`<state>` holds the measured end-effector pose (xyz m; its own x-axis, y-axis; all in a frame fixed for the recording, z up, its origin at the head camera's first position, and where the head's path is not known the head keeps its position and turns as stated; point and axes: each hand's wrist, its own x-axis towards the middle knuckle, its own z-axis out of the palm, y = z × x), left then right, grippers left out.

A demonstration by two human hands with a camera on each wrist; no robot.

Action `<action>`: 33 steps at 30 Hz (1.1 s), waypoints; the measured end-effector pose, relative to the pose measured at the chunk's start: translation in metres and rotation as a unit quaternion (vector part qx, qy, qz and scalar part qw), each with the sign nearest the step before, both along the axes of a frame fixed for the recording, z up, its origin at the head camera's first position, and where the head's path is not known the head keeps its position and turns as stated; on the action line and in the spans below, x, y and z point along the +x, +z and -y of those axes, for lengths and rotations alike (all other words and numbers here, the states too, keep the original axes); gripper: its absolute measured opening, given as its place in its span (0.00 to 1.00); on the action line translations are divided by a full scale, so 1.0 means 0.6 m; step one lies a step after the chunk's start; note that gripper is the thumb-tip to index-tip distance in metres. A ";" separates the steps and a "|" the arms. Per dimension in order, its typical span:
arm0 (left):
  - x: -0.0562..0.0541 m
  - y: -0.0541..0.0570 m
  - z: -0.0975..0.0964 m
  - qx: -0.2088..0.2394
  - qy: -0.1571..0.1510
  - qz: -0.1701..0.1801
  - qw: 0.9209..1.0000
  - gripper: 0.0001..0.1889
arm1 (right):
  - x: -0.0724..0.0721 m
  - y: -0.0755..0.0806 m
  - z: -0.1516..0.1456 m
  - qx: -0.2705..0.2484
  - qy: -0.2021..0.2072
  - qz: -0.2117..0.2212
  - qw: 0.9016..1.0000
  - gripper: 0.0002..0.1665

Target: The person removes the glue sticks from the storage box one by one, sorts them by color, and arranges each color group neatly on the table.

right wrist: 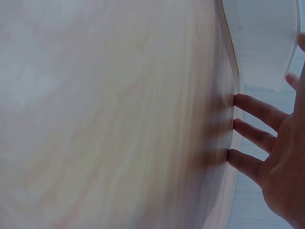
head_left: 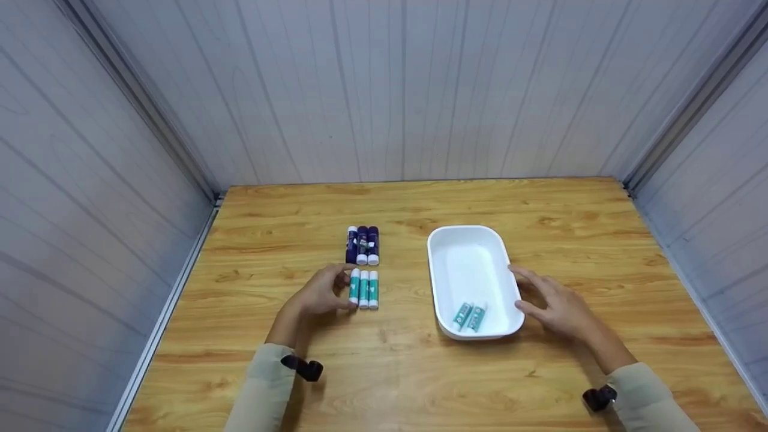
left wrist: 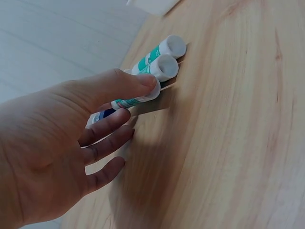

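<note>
My left hand [head_left: 324, 292] pinches the leftmost of three green-and-white glue sticks by its ends, thumb at the near end and index finger toward the far end. That glue stick [head_left: 354, 287] lies slightly askew beside the other two green glue sticks [head_left: 369, 290]. In the left wrist view, the thumb covers part of its white end. The right hand [head_left: 555, 303] is at the right side of a white plastic tub [head_left: 471, 264], thumb and index finger at its rim, fingers spread. Inside the tub, near its front end, lie two green glue sticks [head_left: 470, 317].
Three dark purple glue sticks [head_left: 362, 245] with white ends lie in a row just behind the green row. The wooden table [head_left: 396, 384] meets pale panel walls [head_left: 408, 90] at the back and both sides.
</note>
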<state>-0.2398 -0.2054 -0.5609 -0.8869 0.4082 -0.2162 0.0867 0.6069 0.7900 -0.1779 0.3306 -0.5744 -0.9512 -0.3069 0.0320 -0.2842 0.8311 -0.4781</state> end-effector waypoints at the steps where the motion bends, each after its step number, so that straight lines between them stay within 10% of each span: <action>1: 0.000 0.000 0.000 -0.001 0.001 0.000 1.000 0.46 | -0.001 0.000 0.000 0.000 0.000 0.001 1.000 0.42; 18: -0.021 -0.048 0.017 0.013 -0.036 -0.041 0.998 0.49 | 0.002 0.002 0.002 -0.009 0.008 -0.021 1.000 0.42; 25: 0.001 -0.003 0.001 -0.010 0.001 -0.001 1.000 0.50 | 0.002 0.003 0.002 -0.007 0.008 -0.023 1.000 0.42; 33: 0.003 0.006 0.002 -0.007 0.003 0.002 1.000 0.51 | 0.003 0.002 0.003 -0.007 0.006 -0.021 1.000 0.42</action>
<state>-0.2380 -0.2064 -0.5572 -0.8881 0.4001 -0.2262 0.0795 0.6185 0.7817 -0.1763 0.3289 -0.5730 -0.9450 -0.3181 0.0760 -0.3147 0.8208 -0.4767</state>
